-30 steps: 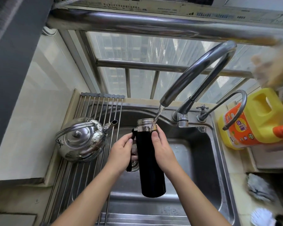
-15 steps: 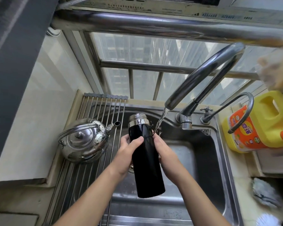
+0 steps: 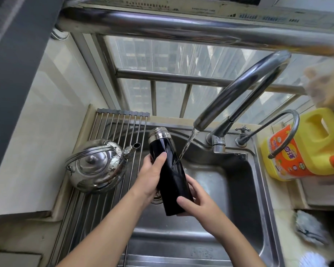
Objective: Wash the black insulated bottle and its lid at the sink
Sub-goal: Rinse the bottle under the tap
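The black insulated bottle (image 3: 170,170) with a bare steel neck is held over the steel sink (image 3: 229,189), its mouth tilted up and to the left. Water from the tap (image 3: 239,97) runs onto its upper right side. My left hand (image 3: 152,176) grips the upper half of the bottle with the thumb across its front. My right hand (image 3: 197,199) wraps the lower end near the base. The lid is not in sight.
A steel kettle (image 3: 96,166) sits on the roll-up drying rack (image 3: 112,143) over the sink's left side. A yellow detergent jug (image 3: 305,147) and a thin second tap (image 3: 278,135) stand at the right. Brushes (image 3: 308,230) lie on the right counter.
The bottle's mouth moved left out of the stream, so water now hits its side. My right hand slid down from the neck to the base; my left hand took the upper body.
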